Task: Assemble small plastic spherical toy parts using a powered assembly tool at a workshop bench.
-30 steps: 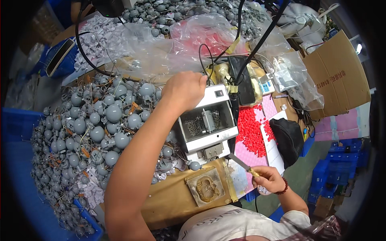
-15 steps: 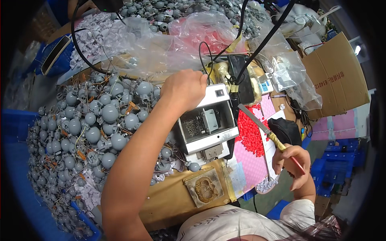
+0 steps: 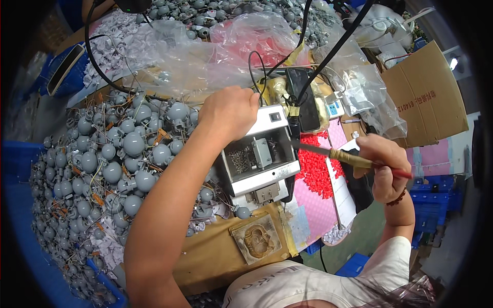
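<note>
A screw feeder [image 3: 263, 174], a silver and black box with a tray of small screws [image 3: 238, 161], stands in the middle of the bench. My left hand [image 3: 229, 113] is closed on its back left corner, fingers curled over the edge and partly hidden. In my right hand [image 3: 384, 165] is a flat-bladed tool [image 3: 354, 159] with a tape-wrapped handle and a red end. The dark metal blade points left, its tip near the feeder's right side. Beneath the blade lies a pile of small red plastic pieces [image 3: 314, 169] on a pink sheet [image 3: 308, 212].
Grey ball-shaped parts with wires [image 3: 134, 145] heap up on the left. A square mould plate [image 3: 256, 238] lies on the brown covering in front. Black cables [image 3: 334, 49] cross above a phone [image 3: 303, 100]. Clear plastic bags [image 3: 190, 56] and a cardboard flap [image 3: 423, 97] stand behind.
My right hand has risen and turned, bringing the blade leftward over the red pieces toward the feeder; its fingers have closed more around the handle. My left hand stays at the feeder.
</note>
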Available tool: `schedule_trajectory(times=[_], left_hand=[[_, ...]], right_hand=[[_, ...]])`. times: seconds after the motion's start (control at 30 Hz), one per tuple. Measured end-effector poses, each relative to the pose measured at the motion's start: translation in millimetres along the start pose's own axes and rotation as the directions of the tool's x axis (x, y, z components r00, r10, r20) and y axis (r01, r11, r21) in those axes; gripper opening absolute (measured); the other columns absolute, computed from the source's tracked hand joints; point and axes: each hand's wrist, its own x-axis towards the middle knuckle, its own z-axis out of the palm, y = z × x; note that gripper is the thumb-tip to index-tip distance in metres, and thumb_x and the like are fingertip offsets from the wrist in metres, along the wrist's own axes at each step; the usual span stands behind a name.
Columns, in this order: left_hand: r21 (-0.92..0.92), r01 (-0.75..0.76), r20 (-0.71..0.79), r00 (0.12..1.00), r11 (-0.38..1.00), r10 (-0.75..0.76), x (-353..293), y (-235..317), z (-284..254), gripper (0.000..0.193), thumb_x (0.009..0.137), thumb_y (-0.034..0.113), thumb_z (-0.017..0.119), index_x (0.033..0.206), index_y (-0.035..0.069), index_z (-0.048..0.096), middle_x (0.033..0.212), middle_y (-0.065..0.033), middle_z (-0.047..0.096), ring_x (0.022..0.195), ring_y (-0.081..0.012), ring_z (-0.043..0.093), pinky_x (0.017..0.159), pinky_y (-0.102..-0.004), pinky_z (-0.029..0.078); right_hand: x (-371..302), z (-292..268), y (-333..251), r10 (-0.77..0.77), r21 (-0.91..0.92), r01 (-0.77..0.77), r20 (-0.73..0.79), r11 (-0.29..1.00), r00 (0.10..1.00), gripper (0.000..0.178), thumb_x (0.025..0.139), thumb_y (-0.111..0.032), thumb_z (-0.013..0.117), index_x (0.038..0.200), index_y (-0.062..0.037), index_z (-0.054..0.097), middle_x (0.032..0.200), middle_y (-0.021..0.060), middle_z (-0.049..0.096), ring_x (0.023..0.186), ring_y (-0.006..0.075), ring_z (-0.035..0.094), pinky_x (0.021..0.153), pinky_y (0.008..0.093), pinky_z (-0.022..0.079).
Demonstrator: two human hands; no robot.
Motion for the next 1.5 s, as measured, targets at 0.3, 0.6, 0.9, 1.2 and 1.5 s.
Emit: schedule_trajectory(times=[0.3, 0.6, 0.9, 1.2, 1.5], left_hand=[[0.006, -0.009, -0.041, 0.999, 1.0, 0.009, -0.4, -4.5, 4.1, 0.035, 0.099, 0.03, 0.047, 0.092, 0.003, 0.069, 0.096, -0.0215, 0.067, 0.095, -0.0419, 0.063, 0.086, -0.0519, 0.049], [0.059, 0.012, 0.044, 0.999, 0.998, -0.015, 2.2, -0.5, -1.2, 0.041, 0.102, 0.031, 0.04, 0.1, 0.005, 0.072, 0.105, -0.019, 0.07, 0.101, -0.0396, 0.065, 0.09, -0.0499, 0.052], [0.008, -0.012, 0.024, 1.0, 1.0, 0.012, 0.1, -5.4, -2.4, 0.039, 0.1, 0.03, 0.043, 0.097, 0.004, 0.071, 0.101, -0.0204, 0.07, 0.097, -0.0406, 0.066, 0.087, -0.0508, 0.052], [-0.034, -0.008, -0.004, 1.0, 0.999, 0.008, 0.5, -6.8, 0.8, 0.037, 0.1, 0.031, 0.046, 0.092, 0.003, 0.069, 0.097, -0.0204, 0.069, 0.096, -0.041, 0.064, 0.086, -0.0509, 0.05], [-0.059, -0.01, 0.029, 1.0, 0.998, 0.012, 0.4, -9.6, 1.6, 0.037, 0.099, 0.031, 0.047, 0.093, 0.004, 0.071, 0.098, -0.0192, 0.069, 0.097, -0.0399, 0.064, 0.087, -0.05, 0.051]], right_hand=[[51.0, 8.7, 6.7, -0.145, -0.106, 0.197, 0.372, 0.975, 0.917, 0.024, 0.087, -0.01, 0.057, 0.109, -0.0041, 0.067, 0.106, 0.0118, 0.064, 0.089, 0.0274, 0.066, 0.073, 0.039, 0.055], [73.7, 79.5, 44.0, -0.003, -0.336, 0.532, 0.844, 0.778, 0.537, 0.02, 0.086, -0.021, 0.063, 0.101, -0.0098, 0.071, 0.092, 0.0082, 0.055, 0.076, 0.0214, 0.066, 0.06, 0.0354, 0.054], [77.9, 100.2, 29.1, 0.179, -0.447, 0.644, 0.881, 0.621, 0.439, 0.018, 0.091, -0.024, 0.059, 0.098, -0.0135, 0.071, 0.095, 0.0108, 0.059, 0.078, 0.0228, 0.066, 0.064, 0.0345, 0.053], [87.6, 117.8, 18.1, 0.425, -0.44, 0.71, 0.879, 0.55, 0.216, 0.019, 0.093, -0.021, 0.057, 0.1, -0.0101, 0.07, 0.087, 0.01, 0.065, 0.074, 0.0213, 0.069, 0.058, 0.0325, 0.053], [94.0, 103.4, 18.2, 0.341, -0.41, 0.682, 0.908, 0.605, 0.243, 0.016, 0.09, -0.017, 0.059, 0.093, -0.0086, 0.072, 0.086, 0.009, 0.063, 0.08, 0.0224, 0.069, 0.061, 0.0342, 0.054]])
